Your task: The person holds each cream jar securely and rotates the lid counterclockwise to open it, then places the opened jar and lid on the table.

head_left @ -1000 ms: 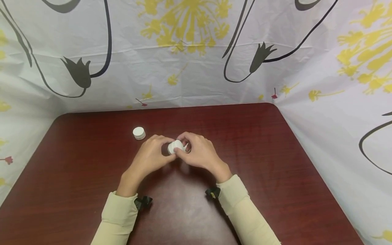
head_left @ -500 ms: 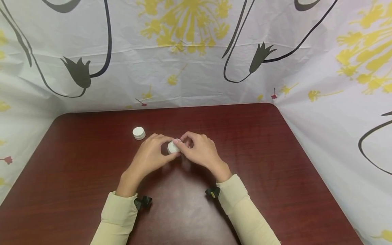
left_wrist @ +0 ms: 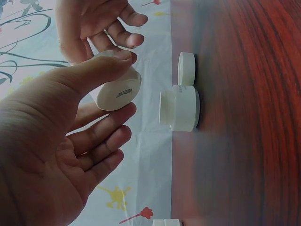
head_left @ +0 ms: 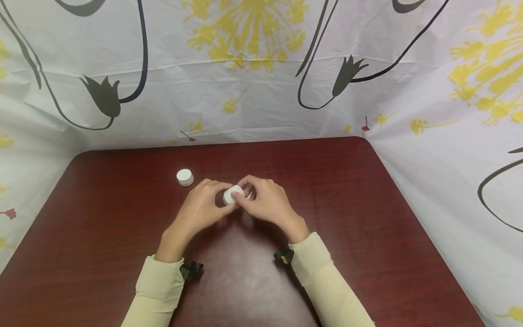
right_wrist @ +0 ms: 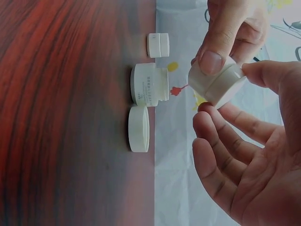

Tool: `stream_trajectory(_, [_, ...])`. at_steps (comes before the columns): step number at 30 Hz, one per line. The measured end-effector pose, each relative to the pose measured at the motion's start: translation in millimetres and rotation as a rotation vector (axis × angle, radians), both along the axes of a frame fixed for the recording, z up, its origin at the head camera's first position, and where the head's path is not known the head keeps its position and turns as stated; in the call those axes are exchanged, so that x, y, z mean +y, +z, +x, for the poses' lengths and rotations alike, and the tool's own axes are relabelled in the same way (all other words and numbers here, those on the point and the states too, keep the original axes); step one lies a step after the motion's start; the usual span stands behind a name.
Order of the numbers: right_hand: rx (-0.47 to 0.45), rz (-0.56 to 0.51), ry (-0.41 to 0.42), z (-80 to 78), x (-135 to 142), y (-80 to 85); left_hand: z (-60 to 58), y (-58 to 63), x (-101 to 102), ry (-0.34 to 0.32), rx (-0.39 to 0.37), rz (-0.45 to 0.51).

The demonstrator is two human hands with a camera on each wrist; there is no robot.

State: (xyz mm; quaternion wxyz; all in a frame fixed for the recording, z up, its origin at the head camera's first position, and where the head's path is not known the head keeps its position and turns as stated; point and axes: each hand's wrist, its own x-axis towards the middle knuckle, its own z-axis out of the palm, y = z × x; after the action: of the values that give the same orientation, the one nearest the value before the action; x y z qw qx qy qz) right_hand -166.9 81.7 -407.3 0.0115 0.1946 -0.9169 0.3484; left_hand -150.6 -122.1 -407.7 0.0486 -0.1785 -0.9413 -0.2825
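Over the middle of the dark red table, my left hand [head_left: 200, 204] holds a small white jar [head_left: 231, 195] between thumb and fingers. Small print shows on its flat end in the left wrist view. My right hand [head_left: 267, 202] pinches the jar's other end, which looks like its lid [right_wrist: 228, 88], with thumb and fingertips. Below the hands, a larger white jar [right_wrist: 145, 84] stands without a lid, its threaded neck bare. Beside it, touching or nearly so, lies a white lid [right_wrist: 139, 129]. Both are mostly hidden by the hands in the head view.
Another small white jar [head_left: 185, 177], with its lid on, stands on the table [head_left: 122, 218] left of the hands. A white patterned cloth [head_left: 253, 100] hangs behind the table and down both sides.
The right thumb has slid up over the small jar, then back down, as the right fingers shifted around it. The left hand has stayed nearly still.
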Motion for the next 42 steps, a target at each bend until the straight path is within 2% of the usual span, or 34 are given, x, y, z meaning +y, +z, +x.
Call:
stream_trajectory(8, [0.008, 0.008, 0.031, -0.7, 2, 3.4, -3.6, 3.7, 0, 0.001, 0.002, -0.027])
stream_trajectory(16, [-0.032, -0.011, -0.057, -3.7, 3, 4.1, -4.0, 7.5, 0, -0.007, -0.017, 0.007])
stream_trajectory(21, [-0.046, -0.016, -0.065, -1.7, 3, -0.9, -1.5, 2.8, 2, 0.006, -0.035, 0.018])
stream_trajectory(27, [-0.055, 0.004, -0.089, 7.1, 8, -11.2, 3.7, -7.8, 8, -0.029, -0.033, 0.023])
stream_trajectory(37, [0.000, 0.015, -0.064, 10.2, -2, -10.7, 8.9, -9.9, 6, -0.001, -0.030, 0.045])
stream_trajectory(42, [0.011, 0.022, -0.054, 7.8, -2, -6.0, 6.0, -6.0, 6, -0.006, -0.014, 0.047])
